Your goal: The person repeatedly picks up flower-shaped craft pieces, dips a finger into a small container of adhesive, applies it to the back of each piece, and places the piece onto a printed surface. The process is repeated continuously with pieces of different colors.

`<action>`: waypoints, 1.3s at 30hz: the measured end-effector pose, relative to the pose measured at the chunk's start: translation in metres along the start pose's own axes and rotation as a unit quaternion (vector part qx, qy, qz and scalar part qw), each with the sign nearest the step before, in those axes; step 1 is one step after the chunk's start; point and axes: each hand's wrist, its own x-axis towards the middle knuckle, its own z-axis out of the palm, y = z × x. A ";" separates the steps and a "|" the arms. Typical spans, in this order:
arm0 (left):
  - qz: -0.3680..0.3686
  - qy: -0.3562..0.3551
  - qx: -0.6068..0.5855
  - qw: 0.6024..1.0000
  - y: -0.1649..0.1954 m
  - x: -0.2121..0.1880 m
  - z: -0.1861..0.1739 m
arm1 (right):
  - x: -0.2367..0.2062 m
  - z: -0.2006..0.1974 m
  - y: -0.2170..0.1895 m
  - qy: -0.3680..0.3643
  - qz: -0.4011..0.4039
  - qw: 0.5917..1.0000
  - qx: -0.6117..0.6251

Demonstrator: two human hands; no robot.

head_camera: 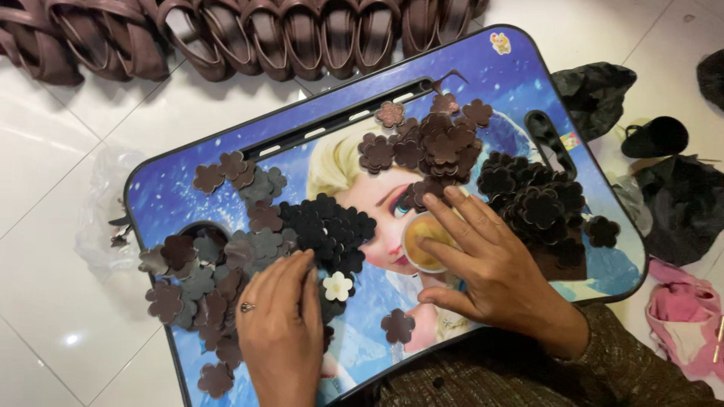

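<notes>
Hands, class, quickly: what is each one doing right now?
Left hand: open, palm down, fingers on the black flower cutouts, holding nothing.
Right hand: open, fingers resting on the small glue cup.

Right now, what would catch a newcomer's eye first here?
The blue cartoon-printed lap tray on the white tiled floor, strewn with brown and black flower-shaped cutouts. One white flower cutout stands out beside the left hand, while the right hand rests on a small tan cup mid-tray.
</notes>
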 end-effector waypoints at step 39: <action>-0.346 -0.008 -0.565 0.749 0.027 -0.037 0.022 | -0.045 -0.024 -0.033 0.057 0.070 0.938 0.334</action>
